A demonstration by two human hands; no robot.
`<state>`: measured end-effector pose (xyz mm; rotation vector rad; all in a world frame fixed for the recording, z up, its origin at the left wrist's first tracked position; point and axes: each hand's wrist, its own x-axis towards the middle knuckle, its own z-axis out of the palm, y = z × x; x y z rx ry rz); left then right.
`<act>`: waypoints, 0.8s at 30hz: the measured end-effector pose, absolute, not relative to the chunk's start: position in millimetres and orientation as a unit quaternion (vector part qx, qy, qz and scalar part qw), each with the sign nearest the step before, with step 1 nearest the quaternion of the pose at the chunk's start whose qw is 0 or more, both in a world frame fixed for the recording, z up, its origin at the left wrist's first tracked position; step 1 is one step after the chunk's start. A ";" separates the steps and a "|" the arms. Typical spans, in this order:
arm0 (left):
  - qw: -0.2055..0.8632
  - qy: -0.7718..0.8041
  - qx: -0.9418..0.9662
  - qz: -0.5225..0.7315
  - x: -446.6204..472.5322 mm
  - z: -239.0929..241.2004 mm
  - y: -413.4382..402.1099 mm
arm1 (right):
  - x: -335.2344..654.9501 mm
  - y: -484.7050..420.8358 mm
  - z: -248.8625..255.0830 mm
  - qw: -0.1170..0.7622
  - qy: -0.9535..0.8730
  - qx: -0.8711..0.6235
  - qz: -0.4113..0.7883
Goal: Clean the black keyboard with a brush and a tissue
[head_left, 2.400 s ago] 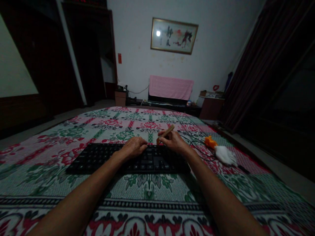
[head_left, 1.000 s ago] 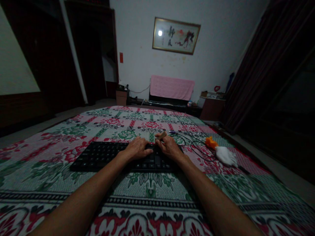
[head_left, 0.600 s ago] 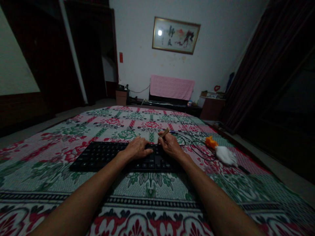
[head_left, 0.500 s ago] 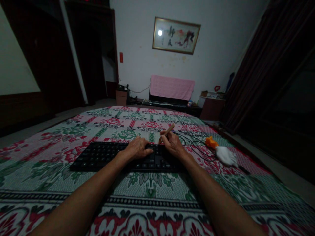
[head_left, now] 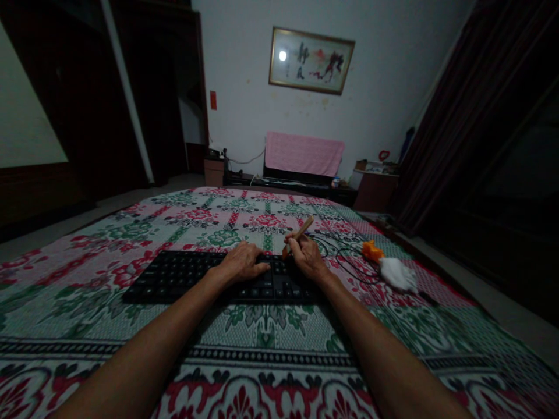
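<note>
A black keyboard [head_left: 172, 278] lies on the patterned bedspread [head_left: 257, 331] in front of me. My left hand [head_left: 244, 262] rests on its middle, with the fingers bent over the far edge and the thumb lying on the keys. In my right hand [head_left: 308, 257] is a small flat brush [head_left: 304, 227] with a wooden handle, closed between thumb and fingers. The handle slants up to the right, and the bristle end points down at the keyboard's upper right part. Parts of the keys are hidden under both hands.
Right of the keyboard a black cable [head_left: 345, 267] lies in loops. Beside it are an orange item [head_left: 372, 251] and a white cloth-like bundle [head_left: 397, 274]. A pink towel [head_left: 303, 152] covers something on the low cabinet by the wall. Dark curtains [head_left: 430, 128] hang on the right.
The brush has tilted and turned slightly in my right hand, so more of its bristle end shows. My left hand stays in place on the keyboard. The whole view has shifted slightly.
</note>
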<state>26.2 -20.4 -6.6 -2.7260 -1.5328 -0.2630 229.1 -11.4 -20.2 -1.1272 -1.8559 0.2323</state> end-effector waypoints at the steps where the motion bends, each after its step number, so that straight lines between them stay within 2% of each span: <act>1: -0.001 -0.490 -0.867 -0.085 26.2 -6.9 -20.4 | 228.4 -10.9 -22.7 0.462 -0.759 -0.448 0.103; 7: -0.008 -0.489 -0.868 -0.085 25.7 -8.1 -19.5 | 227.1 -6.7 -29.2 0.496 -0.748 -0.410 0.162; 10: -0.011 -0.491 -0.866 -0.089 25.6 -7.8 -19.2 | 230.8 -10.0 -20.3 0.493 -0.737 -0.443 0.131; 16: -0.014 -0.493 -0.866 -0.085 26.4 -4.9 -21.1 | 235.3 -11.9 -14.3 0.433 -0.775 -0.447 0.106; 20: -0.007 -0.496 -0.864 -0.082 26.2 -4.9 -22.2 | 236.7 -7.6 -17.9 0.450 -0.770 -0.446 0.073; 24: -0.006 -0.487 -0.869 -0.090 25.5 -6.3 -21.8 | 237.5 -7.8 -15.6 0.469 -0.749 -0.459 0.089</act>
